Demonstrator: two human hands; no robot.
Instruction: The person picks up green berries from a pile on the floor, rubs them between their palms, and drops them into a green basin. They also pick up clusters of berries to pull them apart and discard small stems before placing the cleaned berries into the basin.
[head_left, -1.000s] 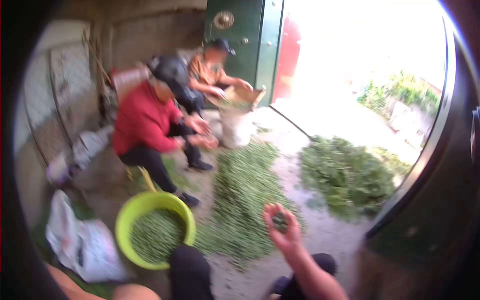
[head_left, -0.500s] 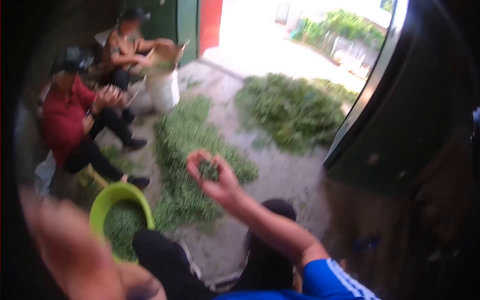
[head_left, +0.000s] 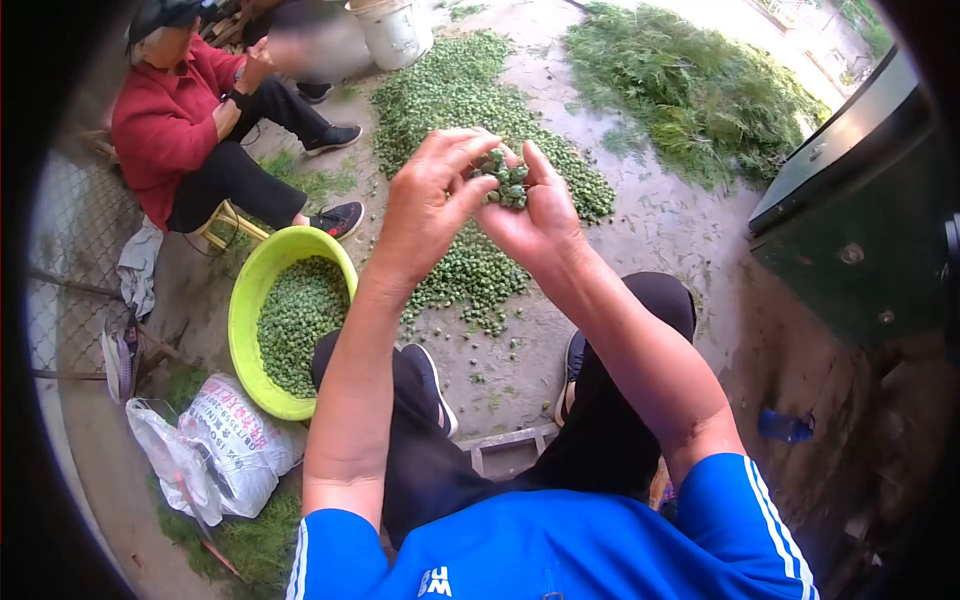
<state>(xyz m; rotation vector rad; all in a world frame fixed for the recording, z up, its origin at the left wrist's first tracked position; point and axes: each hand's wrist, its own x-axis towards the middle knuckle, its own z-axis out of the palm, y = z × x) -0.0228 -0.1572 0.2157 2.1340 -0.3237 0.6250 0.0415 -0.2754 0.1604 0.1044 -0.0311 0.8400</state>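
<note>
Red print on white sack, too blurred to read, partial white letters on blue shirt

Lime-green basin on the concrete floor, filled with small green pods. Wide spread of the same green pods on the floor past it, a heap of leafy green stalks further right. White bucket at top. Person in a red sweater sits on a low yellow stool at left, black trousers and shoes. White printed sack and clear plastic bag just beside the basin. Dark green metal box right, blue bottle below it
</note>
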